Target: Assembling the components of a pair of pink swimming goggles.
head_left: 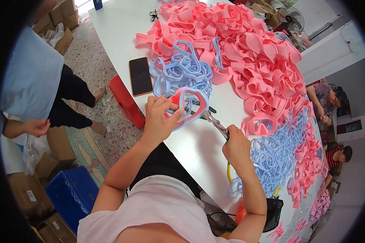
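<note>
Over the white desk (pixel 198 146), the left hand (pixel 160 117) grips a pink and blue frame (pixel 189 101) beside the phone (pixel 140 75), while the right hand (pixel 236 146) closes around scissors (pixel 215 123) touching the frame's edge.

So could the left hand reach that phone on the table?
Probably yes. The phone lies flat on the white table, just beyond the left hand, with nothing between them. But its fingers are gripping a pink and blue ring piece, so it would have to let go first.
</note>
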Tool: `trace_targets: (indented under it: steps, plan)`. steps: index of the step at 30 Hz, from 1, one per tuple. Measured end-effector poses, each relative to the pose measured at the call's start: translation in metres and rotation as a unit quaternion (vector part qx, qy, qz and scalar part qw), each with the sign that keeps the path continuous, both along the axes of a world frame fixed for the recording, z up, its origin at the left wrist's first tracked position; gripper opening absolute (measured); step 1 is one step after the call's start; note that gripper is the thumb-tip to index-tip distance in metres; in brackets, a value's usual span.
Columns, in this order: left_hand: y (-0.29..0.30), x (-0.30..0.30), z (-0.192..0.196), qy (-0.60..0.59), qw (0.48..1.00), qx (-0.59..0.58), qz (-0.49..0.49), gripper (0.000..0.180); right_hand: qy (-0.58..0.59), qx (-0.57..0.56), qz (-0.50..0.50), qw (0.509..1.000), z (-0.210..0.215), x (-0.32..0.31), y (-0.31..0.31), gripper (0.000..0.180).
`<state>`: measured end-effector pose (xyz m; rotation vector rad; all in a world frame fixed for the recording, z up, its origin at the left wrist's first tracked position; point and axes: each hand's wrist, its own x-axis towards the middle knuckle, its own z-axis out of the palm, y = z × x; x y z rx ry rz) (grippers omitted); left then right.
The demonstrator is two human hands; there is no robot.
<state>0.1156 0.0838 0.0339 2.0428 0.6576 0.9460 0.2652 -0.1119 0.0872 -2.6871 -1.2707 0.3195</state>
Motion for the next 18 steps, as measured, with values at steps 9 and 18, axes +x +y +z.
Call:
trace_targets:
  steps: [9, 18]
  plan:
    - [-0.012, 0.001, 0.011, 0.010, 0.996, 0.084, 0.037, 0.017, -0.047, 0.090, 0.040, 0.994, -0.005, -0.002, -0.010, 0.027]
    - [-0.013, -0.005, 0.007, 0.032, 0.992, 0.119, 0.040, 0.017, -0.029, 0.114, 0.028, 0.993, -0.024, 0.019, -0.021, 0.030]
